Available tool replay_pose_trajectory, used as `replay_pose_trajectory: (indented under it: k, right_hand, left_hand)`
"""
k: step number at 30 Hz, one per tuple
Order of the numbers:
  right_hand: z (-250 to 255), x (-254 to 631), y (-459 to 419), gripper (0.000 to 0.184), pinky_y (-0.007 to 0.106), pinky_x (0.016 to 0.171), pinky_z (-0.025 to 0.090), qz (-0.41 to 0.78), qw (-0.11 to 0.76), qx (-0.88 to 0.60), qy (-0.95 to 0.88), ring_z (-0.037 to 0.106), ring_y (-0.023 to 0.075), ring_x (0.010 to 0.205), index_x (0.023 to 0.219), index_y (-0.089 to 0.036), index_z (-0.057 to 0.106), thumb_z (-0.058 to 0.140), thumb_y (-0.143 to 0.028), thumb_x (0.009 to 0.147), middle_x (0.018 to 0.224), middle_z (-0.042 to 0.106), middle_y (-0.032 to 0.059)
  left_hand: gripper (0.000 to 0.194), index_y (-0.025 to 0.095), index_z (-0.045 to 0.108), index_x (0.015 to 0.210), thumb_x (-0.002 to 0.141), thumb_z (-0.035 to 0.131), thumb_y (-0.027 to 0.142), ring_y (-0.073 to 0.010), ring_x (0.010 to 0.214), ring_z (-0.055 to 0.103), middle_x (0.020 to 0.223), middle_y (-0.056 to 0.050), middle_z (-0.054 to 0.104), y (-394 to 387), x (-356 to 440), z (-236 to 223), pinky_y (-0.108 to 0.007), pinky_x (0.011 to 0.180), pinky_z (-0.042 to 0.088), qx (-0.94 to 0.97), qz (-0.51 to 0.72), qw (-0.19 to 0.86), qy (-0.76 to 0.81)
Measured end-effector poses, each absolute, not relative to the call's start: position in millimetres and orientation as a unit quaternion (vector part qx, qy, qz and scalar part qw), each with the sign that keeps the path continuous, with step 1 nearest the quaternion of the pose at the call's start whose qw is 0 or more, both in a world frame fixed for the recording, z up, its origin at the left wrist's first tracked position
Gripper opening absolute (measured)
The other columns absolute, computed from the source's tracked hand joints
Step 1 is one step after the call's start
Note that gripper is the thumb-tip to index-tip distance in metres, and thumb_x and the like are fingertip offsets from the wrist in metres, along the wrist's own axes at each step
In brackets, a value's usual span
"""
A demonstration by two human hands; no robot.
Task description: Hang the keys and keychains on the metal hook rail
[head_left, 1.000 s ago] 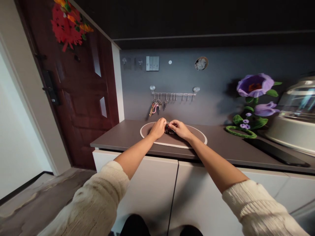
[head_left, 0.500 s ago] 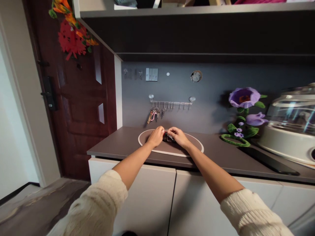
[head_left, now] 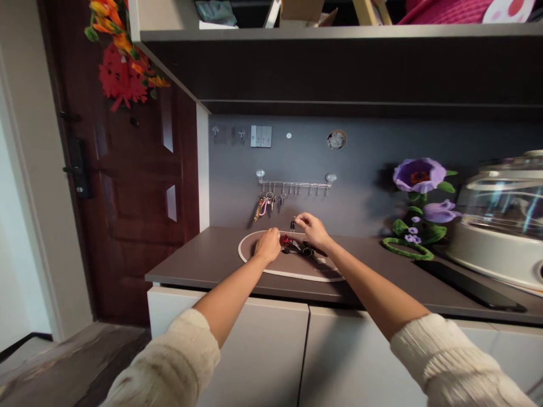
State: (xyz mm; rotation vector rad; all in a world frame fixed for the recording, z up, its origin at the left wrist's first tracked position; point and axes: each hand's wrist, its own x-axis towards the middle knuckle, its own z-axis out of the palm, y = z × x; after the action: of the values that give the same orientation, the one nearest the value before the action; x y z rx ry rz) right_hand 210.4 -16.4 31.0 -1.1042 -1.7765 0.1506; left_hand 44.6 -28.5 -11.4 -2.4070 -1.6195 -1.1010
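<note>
My right hand (head_left: 313,229) is raised a little above the oval mat (head_left: 305,277), with thumb and fingers pinched. From that pinch hangs a small set of dark keys (head_left: 292,226). On the mat's left part is my left hand (head_left: 268,245), its fingers curled closed. Whatever it may hold is hidden behind the fingers. Between and below the hands lies a loose pile of keys and key rings (head_left: 304,249), with a red piece (head_left: 287,240) among them.
A hook rail (head_left: 294,185) on the back wall carries several hanging keys (head_left: 265,203) at its left end. To the right stand a purple knitted flower (head_left: 419,175), a black phone (head_left: 469,285) and a white appliance (head_left: 487,240). A shelf (head_left: 297,34) overhangs the counter.
My right hand has risen away from the left, lifting the keys off the mat. The pile between the hands now shows spread out. The view has tilted slightly upward.
</note>
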Motion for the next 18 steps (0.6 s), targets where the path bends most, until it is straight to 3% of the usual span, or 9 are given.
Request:
replay_pose_trajectory:
  k: [18]
  right_hand:
    - [89.7, 194.3, 73.6, 0.009, 0.024, 0.059, 0.042, 0.081, 0.574, -0.534, -0.615, 0.052, 0.0108, 0.057, 0.067, -0.017, 0.054, 0.048, -0.023, 0.071, 0.060, 0.057, 0.0008]
  left_hand:
    - [0.022, 0.017, 0.054, 0.088, 0.085, 0.032, 0.018, -0.0201, 0.089, 0.057, 0.095, -0.011, 0.062, -24.3, 47.3, -12.6, -0.030, 0.075, 0.040, -0.781, -0.331, -0.040, -0.527]
